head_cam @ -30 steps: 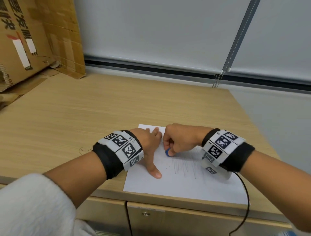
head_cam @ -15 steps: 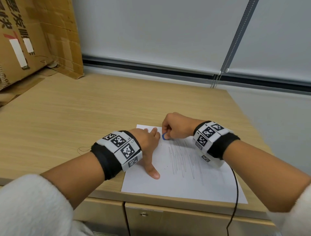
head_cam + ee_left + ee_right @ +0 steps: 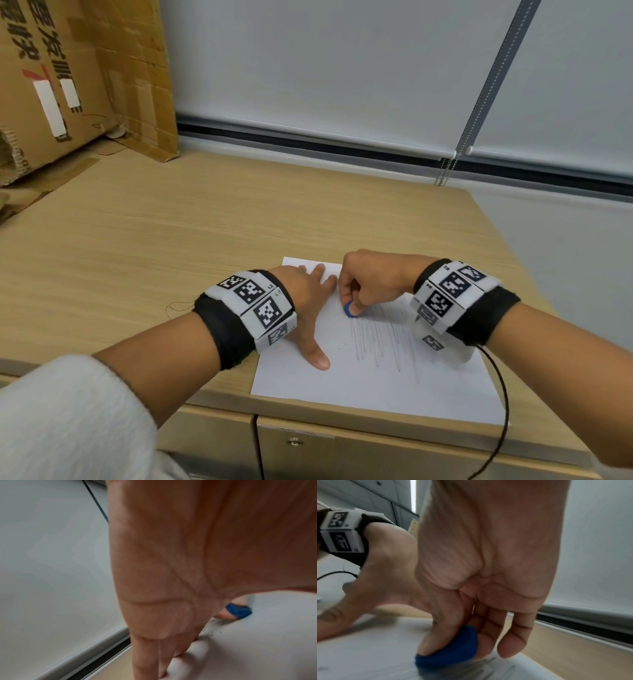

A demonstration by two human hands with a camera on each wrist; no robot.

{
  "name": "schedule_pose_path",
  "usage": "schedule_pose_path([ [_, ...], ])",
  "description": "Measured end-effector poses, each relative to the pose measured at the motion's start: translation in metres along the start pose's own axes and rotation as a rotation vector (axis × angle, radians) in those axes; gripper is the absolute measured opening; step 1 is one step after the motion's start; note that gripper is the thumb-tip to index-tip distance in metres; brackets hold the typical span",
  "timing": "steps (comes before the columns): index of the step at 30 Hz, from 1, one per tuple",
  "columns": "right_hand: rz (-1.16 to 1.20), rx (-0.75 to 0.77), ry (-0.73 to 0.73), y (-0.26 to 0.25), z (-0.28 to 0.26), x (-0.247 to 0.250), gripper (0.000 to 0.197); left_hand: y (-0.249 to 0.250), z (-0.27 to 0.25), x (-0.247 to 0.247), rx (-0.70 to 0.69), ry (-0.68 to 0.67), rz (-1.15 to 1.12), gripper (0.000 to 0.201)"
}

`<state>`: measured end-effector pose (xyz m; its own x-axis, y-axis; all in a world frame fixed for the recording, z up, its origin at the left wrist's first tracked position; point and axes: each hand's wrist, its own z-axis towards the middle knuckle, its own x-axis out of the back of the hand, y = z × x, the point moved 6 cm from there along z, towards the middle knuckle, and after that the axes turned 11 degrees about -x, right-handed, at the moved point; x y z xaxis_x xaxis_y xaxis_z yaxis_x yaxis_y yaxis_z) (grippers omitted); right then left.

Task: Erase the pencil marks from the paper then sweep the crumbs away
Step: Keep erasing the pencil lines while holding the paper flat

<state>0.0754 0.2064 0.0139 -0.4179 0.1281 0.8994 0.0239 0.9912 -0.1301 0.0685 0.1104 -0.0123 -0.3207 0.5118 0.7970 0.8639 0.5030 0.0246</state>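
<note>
A white sheet of paper lies at the desk's front edge, with grey pencil marks running down its middle. My right hand pinches a small blue eraser between thumb and fingers and presses it on the top of the marks; the eraser shows close up in the right wrist view, and the eraser also shows in the left wrist view. My left hand lies flat on the sheet's left part, fingers straight and thumb spread. A few dark crumbs sit near its fingers.
The wooden desk stretches left and back. Cardboard boxes lean at the far left. A roller blind with a bead chain hangs behind. A black cable trails from my right wrist over the front edge.
My right hand with the eraser moved up the sheet from the lower marks and now sits slightly lower again at their top. The left hand stayed flat on the paper.
</note>
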Motion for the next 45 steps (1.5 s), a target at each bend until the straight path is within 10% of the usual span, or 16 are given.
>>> schedule_pose_path([
  [45, 0.117, 0.016, 0.015, -0.006, -0.049, -0.031, 0.006, -0.004, 0.006, -0.003, 0.035, 0.004, 0.074, 0.144],
])
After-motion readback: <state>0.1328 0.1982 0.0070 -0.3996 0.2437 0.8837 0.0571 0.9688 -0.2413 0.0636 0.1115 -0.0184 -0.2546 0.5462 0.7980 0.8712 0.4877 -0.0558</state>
